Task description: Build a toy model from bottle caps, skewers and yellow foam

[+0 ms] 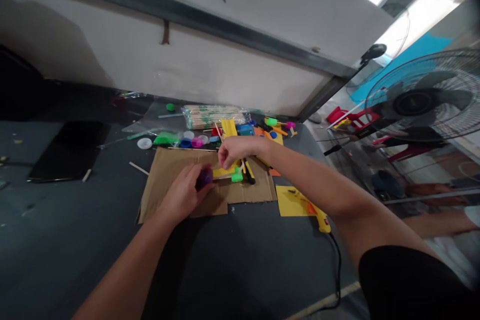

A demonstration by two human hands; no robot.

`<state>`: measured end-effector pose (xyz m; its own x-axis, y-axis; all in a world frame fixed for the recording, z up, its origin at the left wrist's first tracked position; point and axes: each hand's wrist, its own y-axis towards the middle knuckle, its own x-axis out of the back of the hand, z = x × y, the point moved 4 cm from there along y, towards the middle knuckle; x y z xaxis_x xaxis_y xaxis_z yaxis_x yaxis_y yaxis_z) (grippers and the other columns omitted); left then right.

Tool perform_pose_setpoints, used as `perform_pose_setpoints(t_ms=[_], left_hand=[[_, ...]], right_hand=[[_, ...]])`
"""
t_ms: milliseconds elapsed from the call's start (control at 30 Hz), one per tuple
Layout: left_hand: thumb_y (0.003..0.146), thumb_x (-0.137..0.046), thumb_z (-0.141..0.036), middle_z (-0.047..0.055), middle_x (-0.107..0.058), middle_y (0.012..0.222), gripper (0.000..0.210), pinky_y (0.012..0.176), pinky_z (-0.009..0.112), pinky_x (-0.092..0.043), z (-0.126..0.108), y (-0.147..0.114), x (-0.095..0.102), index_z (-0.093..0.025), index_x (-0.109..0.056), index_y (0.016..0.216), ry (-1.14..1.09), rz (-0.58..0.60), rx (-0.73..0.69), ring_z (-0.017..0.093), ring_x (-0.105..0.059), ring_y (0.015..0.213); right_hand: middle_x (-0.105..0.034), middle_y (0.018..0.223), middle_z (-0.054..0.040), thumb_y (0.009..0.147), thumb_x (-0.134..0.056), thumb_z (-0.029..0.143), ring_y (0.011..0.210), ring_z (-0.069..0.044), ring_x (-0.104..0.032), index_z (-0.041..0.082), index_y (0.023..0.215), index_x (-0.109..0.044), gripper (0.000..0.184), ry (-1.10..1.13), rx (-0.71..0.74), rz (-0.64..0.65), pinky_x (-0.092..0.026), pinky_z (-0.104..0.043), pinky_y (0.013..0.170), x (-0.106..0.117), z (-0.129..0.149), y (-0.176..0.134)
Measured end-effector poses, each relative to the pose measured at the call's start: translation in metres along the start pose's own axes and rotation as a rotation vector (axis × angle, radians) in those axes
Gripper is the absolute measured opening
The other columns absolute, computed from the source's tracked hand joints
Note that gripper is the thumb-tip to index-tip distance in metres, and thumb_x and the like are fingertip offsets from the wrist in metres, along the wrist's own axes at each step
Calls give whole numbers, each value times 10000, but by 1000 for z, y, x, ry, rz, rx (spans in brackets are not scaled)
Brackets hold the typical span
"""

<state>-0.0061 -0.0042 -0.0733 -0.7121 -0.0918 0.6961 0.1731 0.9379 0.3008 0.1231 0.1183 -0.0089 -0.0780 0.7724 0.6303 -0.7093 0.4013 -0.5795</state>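
Several plastic caps (185, 143), blue, pink and whitish, crowd the far edge of a flat brown cardboard sheet (161, 175), with a round white lid (144, 143) just to their left. Behind them lies a clear, shiny packet (215, 117) of pale, straight sticks, near the smooth white panel (225, 67) and its dark metal rail. Loose yellow, orange and blue pieces heap up to the right of the caps, and the right forearm cuts across in front, hiding part of that heap.

The left hand (185, 190) is narrowed around a rounded purple cap (204, 177) above the cardboard, covering much of it. The right hand (234, 150) bends downward with curled fingers; I cannot tell whether it holds anything. Just below it sit a bright green cap (236, 175) and a black-and-yellow tool (249, 172).

On the near right, 1 yellow glue gun (322, 220) rests partly on a thin yellow sheet (290, 200), its black cable (339, 270) curving toward the table edge. A glossy dark slab (69, 152) lies far left. Beyond the table stands a wire-caged fan (420, 102), with another person's arm (438, 222) below.
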Motion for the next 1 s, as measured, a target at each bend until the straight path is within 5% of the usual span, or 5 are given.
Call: perform_pose_setpoints(t_ms=[567,1000], left_hand=[[895,-548,-285,68,-623,1049,151,860,373,-485,-7,2,2,-223,-568,1031,16,22,-123,219,-585,976],[907,-540,-264,87,-623,1095,173,872,366,-504,-9,1,3,-212,-654,1026,8,0,-203,215,-606,1008]], right_hand=[[-710,722,10,686,-758,172,652,-97,-569,152,826,-762,141,-52,3,65,-401,-213,639,-8,-5,16],[-732,739,-10,678,-744,148,662,-111,-590,144,826,-772,150,-62,-27,52,-415,-222,644,-7,0,12]])
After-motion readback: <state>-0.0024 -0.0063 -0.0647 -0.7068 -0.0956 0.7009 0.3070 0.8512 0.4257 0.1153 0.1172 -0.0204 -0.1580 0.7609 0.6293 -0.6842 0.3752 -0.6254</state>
